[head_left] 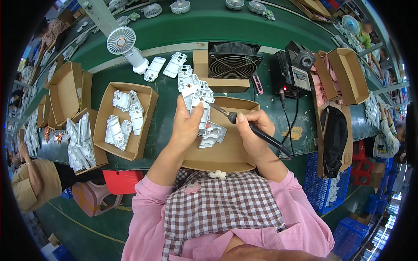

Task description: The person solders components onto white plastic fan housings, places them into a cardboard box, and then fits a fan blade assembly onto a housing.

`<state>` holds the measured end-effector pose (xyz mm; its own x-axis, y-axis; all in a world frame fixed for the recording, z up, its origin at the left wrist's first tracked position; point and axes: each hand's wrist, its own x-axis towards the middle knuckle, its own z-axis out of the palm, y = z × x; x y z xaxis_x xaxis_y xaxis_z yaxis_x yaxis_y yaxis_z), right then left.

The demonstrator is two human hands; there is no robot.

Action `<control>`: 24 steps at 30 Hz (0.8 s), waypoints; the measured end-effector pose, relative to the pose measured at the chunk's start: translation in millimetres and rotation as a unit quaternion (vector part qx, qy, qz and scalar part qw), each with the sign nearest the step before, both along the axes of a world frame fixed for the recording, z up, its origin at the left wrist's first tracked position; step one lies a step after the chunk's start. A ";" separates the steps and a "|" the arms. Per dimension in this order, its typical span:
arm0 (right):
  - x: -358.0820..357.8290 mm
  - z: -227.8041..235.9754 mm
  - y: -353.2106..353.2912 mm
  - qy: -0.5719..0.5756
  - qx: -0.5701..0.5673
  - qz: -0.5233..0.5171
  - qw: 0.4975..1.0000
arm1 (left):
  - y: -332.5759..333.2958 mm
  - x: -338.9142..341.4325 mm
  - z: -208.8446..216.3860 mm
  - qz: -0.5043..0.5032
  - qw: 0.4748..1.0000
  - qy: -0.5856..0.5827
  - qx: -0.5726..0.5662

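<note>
My left hand (186, 124) is closed on a white plastic casing (201, 96) with small metal parts in it, held over a shallow cardboard tray (222, 156). In my right hand (257, 129) is a soldering iron (271, 140) with a black handle. Its thin tip points left and reaches the held casing; whether it touches cannot be made out. Below the casing, more white plastic casings (213, 135) lie in the tray. Beyond my left hand, further white casings (175, 65) rest on the green bench.
A black fan (234, 65) stands at the back, with a black soldering station (291, 71) and a pink cutter (257, 84) near it. A white handheld fan (122, 41) stands back left. Cardboard boxes (150, 111) of casings line the left; pink parts (321, 93) sit in boxes at right.
</note>
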<state>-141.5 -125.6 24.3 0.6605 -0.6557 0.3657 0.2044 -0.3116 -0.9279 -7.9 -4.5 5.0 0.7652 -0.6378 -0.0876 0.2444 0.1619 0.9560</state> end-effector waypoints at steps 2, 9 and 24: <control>2.5 2.5 1.8 -0.009 -0.009 0.000 1.000 | -0.4 -0.5 0.5 0.001 1.000 0.001 0.001; 2.5 5.9 2.4 -0.002 -0.013 0.003 1.000 | -0.4 0.8 -5.2 0.003 1.000 -0.021 0.016; 2.7 2.9 1.6 0.002 0.005 0.013 1.000 | 0.1 -0.2 -1.2 0.001 1.000 -0.018 0.008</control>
